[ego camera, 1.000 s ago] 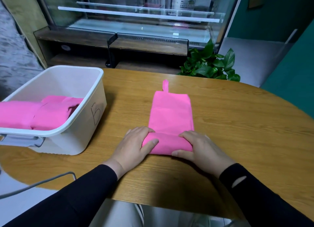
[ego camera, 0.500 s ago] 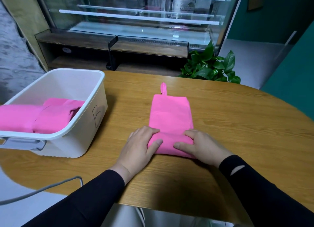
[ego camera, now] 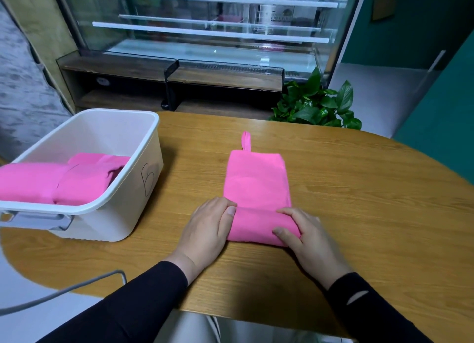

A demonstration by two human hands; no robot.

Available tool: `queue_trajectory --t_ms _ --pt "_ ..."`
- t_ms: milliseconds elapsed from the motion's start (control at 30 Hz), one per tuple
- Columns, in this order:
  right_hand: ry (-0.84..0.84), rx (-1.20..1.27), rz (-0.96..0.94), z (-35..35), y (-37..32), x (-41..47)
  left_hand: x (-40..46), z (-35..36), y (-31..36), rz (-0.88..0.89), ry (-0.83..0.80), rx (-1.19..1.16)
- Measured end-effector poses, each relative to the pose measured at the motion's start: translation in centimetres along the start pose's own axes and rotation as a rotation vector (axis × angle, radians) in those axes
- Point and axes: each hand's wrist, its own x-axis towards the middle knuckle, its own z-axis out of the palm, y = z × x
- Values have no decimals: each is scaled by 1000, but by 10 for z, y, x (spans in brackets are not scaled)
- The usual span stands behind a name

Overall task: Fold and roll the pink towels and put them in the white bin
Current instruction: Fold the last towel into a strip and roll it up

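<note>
Pink towel partly rolled on the tabletop, both hands on the roll.

The oval wooden tabletop (ego camera: pixel 359 201) carries a white bin (ego camera: pixel 123 214) at 9 o'clock, containing rolled pink towels (ego camera: pixel 64 181). A folded pink towel (ego camera: pixel 256 181) lies flat at centre, hanging loop at 12 o'clock, near end rolled. The left hand (ego camera: pixel 207 227) grips the roll's left end, fingers curled over it, thumb against its face. The right hand (ego camera: pixel 305 237) grips the right end likewise.
</note>
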Motion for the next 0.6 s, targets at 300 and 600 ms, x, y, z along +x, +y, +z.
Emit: queue_trajectory --t_ms 300,600 --pt "-205 92 177 -17 -2 20 -2 -1 -1 52 -14 110" --pt "169 -179 -98 15 -16 0 2 4 1 -36 -8 93"
